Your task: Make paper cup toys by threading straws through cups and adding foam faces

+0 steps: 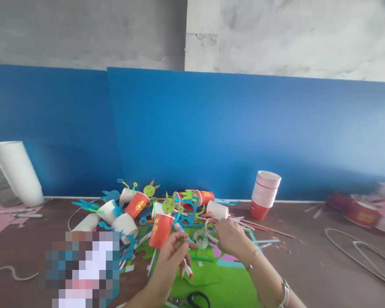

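Through the head view I saw a red cup (161, 231) just beyond the left hand (173, 253) and toppled cups (125, 226) cluttering the worktop (311, 261). That hand was curled round a marker (188, 270) over green paper (226, 282); the right hand (229, 235) bent down beside a white ring (207, 230) — fingertips hidden, its grip I couldn't tell.

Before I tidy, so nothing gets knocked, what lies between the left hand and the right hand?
The head view shows a clear round reel and, nearer the right hand, a white ring.
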Action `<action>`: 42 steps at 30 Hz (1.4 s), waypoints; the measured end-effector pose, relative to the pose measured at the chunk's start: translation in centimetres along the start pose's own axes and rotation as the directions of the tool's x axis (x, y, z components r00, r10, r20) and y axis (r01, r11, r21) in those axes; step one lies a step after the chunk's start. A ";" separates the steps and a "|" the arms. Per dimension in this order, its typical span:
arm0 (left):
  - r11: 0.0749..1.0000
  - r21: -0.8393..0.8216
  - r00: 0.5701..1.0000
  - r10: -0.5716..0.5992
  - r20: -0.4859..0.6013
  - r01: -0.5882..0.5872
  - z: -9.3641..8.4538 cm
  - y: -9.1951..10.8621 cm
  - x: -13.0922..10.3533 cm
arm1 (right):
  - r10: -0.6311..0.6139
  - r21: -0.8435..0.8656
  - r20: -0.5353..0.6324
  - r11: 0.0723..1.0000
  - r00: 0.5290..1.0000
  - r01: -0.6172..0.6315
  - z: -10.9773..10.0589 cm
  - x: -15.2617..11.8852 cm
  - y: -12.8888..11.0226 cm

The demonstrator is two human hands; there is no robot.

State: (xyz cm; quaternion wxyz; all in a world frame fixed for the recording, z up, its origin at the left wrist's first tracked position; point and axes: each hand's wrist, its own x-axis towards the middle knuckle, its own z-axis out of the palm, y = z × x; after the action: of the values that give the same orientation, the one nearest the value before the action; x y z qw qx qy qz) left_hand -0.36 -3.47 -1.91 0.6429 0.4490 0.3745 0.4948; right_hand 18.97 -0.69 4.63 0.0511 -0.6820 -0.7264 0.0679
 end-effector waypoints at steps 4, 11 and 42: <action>0.951 -0.247 0.983 -0.176 0.059 0.186 0.4 0.5 -0.4 | -0.039 -0.053 0.007 0.998 0.999 0.039 0.1 0.4 -0.2; 0.998 -0.005 0.998 -0.058 -0.021 0.058 -0.6 -0.7 0.9 | -0.223 0.147 -0.063 0.962 0.973 0.230 -1.2 -0.6 -2.5; 0.783 0.562 0.952 0.305 0.027 -0.267 -1.8 0.2 1.0 | -0.520 0.224 -0.328 0.768 0.788 0.600 0.9 -1.7 -5.2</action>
State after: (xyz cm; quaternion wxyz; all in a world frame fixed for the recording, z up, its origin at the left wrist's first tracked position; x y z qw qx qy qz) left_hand -1.87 -2.08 -2.34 0.3882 0.6524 0.4510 0.4694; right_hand 13.86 -2.71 4.62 0.2676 -0.4175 -0.8647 0.0796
